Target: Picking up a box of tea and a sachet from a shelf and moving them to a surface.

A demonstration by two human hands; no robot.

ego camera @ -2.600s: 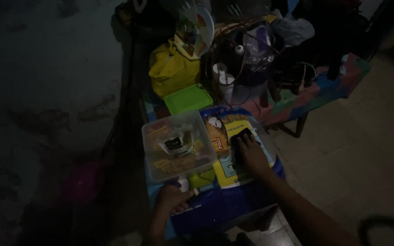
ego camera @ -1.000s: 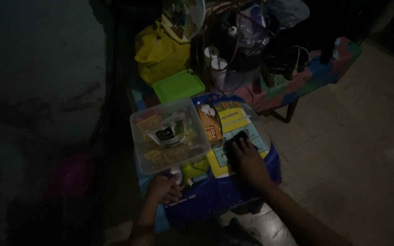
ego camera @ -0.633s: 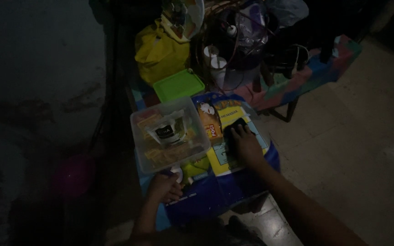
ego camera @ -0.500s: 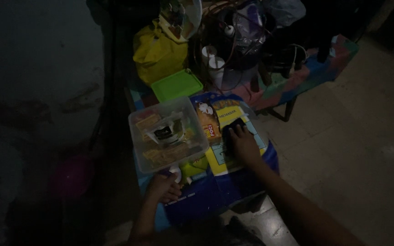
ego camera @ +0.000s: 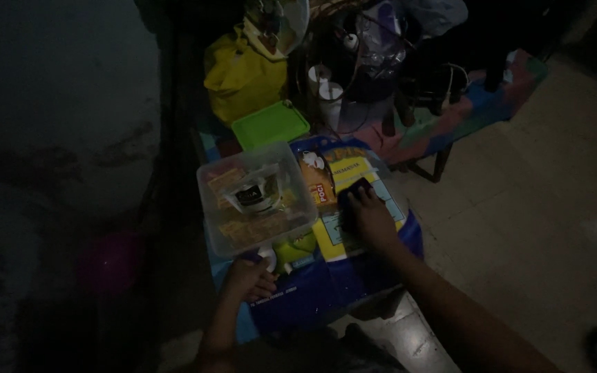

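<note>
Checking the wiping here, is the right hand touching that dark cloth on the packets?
Touching. The head view shows the right hand lying flat, its fingertips directly on the dark cloth, with no gap visible between them.

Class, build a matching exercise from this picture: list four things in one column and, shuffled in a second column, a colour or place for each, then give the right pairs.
Column one:
1. square lid
2. bag
3. clear box
4. right hand

Column two:
A. yellow
B. resting on the yellow and blue packets
C. green
D. holding sachets

Pairs: 1-C, 2-A, 3-D, 4-B
</note>
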